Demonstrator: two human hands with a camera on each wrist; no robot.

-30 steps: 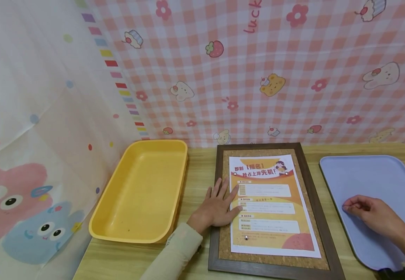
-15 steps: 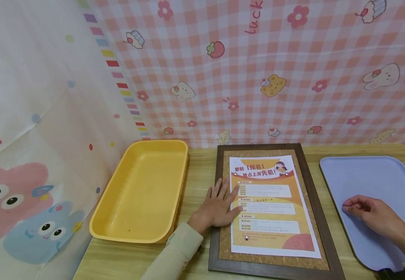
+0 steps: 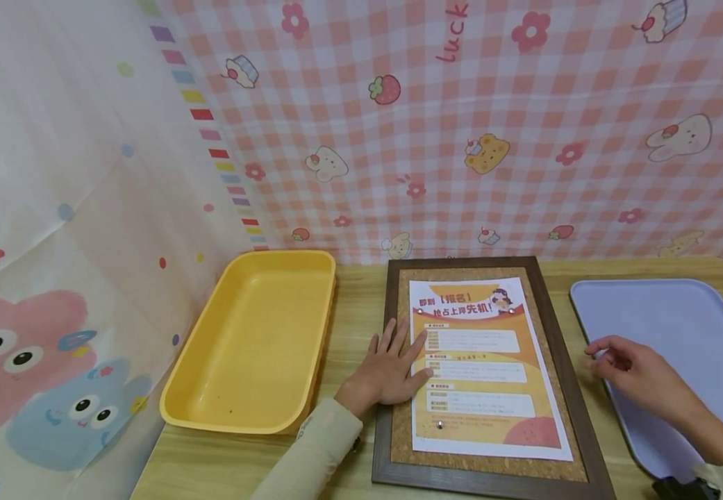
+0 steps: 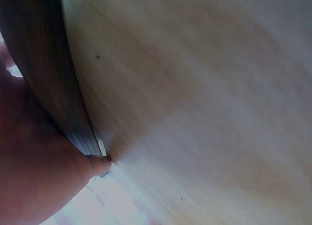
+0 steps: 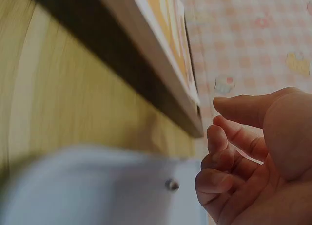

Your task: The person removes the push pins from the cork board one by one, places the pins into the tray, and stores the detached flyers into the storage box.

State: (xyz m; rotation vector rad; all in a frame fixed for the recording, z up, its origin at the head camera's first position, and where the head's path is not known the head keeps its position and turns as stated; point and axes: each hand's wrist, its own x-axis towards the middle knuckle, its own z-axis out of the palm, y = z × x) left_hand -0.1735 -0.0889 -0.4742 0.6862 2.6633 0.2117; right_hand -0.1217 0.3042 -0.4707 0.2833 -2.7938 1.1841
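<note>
My left hand point(image 3: 383, 371) lies flat with spread fingers on a framed corkboard point(image 3: 486, 471), its fingertips touching a printed poster point(image 3: 480, 389). Silver pushpins sit near the poster's two upper corners and lower left; one is this lower pushpin point(image 3: 439, 424). My right hand point(image 3: 642, 378) hovers over the left rim of the lavender tray point(image 3: 699, 312), thumb and forefinger brought close together. A small bright spot shows by those fingertips in the head view. In the right wrist view a gap separates them, and a silver pushpin point(image 5: 171, 185) appears against the tray, apart from the fingers.
A deep yellow tray point(image 3: 248, 340) stands left of the corkboard on the wooden table point(image 3: 355, 298). Behind the table hangs a pink checked cloth point(image 3: 361, 125), and a white printed cloth point(image 3: 73, 173) hangs at the left.
My right hand has shifted left and slightly up, from over the lavender tray to its rim nearer the corkboard. The left hand, poster and trays stay in place.
</note>
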